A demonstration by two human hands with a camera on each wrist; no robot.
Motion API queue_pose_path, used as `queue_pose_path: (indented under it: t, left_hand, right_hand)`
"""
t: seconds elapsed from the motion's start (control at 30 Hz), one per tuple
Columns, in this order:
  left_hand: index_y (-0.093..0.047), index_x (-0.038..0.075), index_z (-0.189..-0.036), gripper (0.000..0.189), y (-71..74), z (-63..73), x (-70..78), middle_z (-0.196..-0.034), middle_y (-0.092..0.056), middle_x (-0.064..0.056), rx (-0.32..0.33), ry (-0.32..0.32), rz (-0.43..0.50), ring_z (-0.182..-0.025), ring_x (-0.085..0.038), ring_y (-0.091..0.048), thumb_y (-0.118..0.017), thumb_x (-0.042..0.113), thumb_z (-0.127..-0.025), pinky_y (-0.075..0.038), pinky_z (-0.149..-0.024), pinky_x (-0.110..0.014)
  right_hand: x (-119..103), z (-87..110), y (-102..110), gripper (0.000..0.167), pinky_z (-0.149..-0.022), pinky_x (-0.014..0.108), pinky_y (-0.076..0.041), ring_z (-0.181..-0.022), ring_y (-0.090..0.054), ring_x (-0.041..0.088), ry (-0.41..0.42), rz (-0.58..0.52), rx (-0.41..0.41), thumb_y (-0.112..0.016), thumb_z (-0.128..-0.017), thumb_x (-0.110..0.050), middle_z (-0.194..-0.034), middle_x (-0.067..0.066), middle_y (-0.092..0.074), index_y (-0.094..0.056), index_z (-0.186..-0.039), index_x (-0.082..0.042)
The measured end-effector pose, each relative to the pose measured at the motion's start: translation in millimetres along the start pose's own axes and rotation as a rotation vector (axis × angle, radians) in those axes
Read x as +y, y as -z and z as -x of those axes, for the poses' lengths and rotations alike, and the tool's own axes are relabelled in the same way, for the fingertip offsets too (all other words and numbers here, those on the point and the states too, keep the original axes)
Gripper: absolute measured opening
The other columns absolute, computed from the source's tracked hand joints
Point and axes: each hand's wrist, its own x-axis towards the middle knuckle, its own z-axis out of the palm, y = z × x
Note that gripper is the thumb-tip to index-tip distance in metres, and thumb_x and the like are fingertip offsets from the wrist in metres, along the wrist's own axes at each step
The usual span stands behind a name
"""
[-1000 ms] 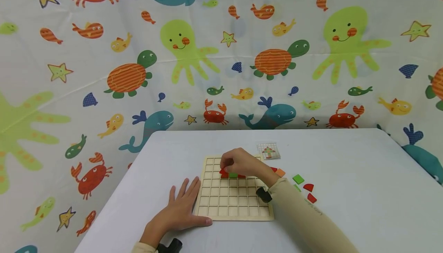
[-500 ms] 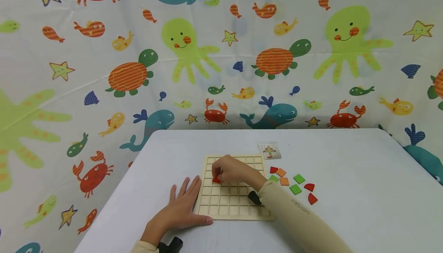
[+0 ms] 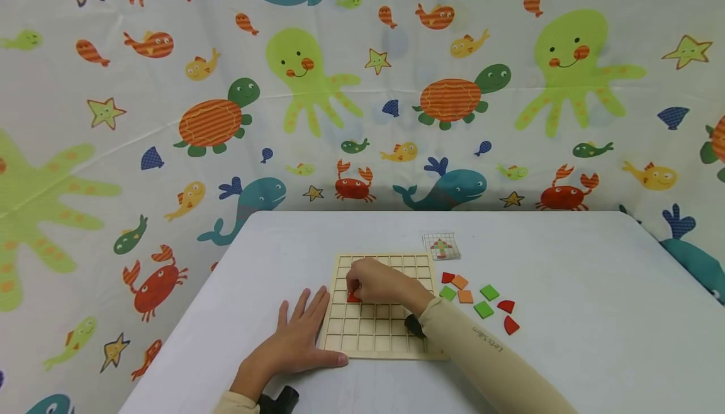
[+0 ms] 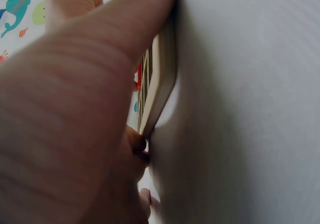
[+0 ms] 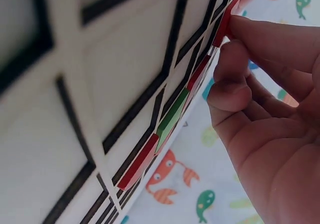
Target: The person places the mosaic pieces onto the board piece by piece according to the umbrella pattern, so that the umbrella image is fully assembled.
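My right hand (image 3: 379, 280) is over the left half of a wooden grid board (image 3: 391, 348), pinching a red piece (image 3: 353, 298) between thumb and finger. In the right wrist view this red piece (image 5: 226, 23) meets the board's surface. A green piece (image 5: 171, 115) sits in the grid with a red piece (image 5: 141, 160) on one side and another red piece (image 5: 198, 76) on the other; the hand hides these in the head view. Fingers spread, my left hand (image 3: 297, 345) lies flat along the board's left side, its thumb at the near left corner.
Right of the board lie loose pieces: green squares (image 3: 484, 309), orange squares (image 3: 465, 297) and red rounded ones (image 3: 511, 324). Behind them is a pattern card (image 3: 442, 247) with a small coloured picture. A sea-animal cloth (image 3: 328, 150) hangs beyond the white table (image 3: 566, 275).
My right hand has moved left and slightly nearer over the board with a red piece, uncovering loose pieces on the right. Over the last half second it barely shifts. The left hand stays put.
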Motion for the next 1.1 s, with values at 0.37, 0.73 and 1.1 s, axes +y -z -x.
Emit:
queue_pose_path:
  t: [0.37,0.73,1.1]
  left_hand:
    - [-0.022,0.003,-0.170,0.133,-0.7,-0.3,3.4,-0.178,-0.014,-0.015,0.000,0.005,-0.005,-0.162,-0.045,0.000,-0.084,0.074,-0.076,0.009,-0.120,-0.074]
    - [-0.022,0.003,-0.170,0.133,-0.5,-1.5,4.7,-0.178,-0.015,-0.016,0.001,0.014,-0.017,-0.162,-0.046,-0.001,-0.083,0.074,-0.076,0.007,-0.119,-0.075]
    - [-0.023,0.004,-0.170,0.133,0.0,-2.7,4.1,-0.178,-0.016,-0.016,0.008,0.026,-0.021,-0.162,-0.046,-0.002,-0.084,0.074,-0.074,0.008,-0.119,-0.075]
  right_hand:
    - [-0.6,10.5,4.4,0.008,-0.077,0.026,-0.050,-0.077,-0.054,0.010,-0.043,0.014,-0.009,-0.074,-0.098,-0.001,-0.082,-0.005,-0.063,-0.080,-0.100,-0.005]
    - [3.7,39.5,18.4,0.045,-0.112,0.044,-0.049,-0.130,-0.059,0.025,-0.166,-0.062,0.001,-0.076,-0.101,-0.020,-0.141,0.009,-0.065,-0.066,-0.143,-0.006]
    - [12.6,85.2,39.8,0.067,-0.120,0.059,-0.037,-0.155,-0.035,0.036,-0.243,-0.113,0.024,-0.077,-0.100,-0.025,-0.168,0.015,-0.040,-0.050,-0.160,-0.010]
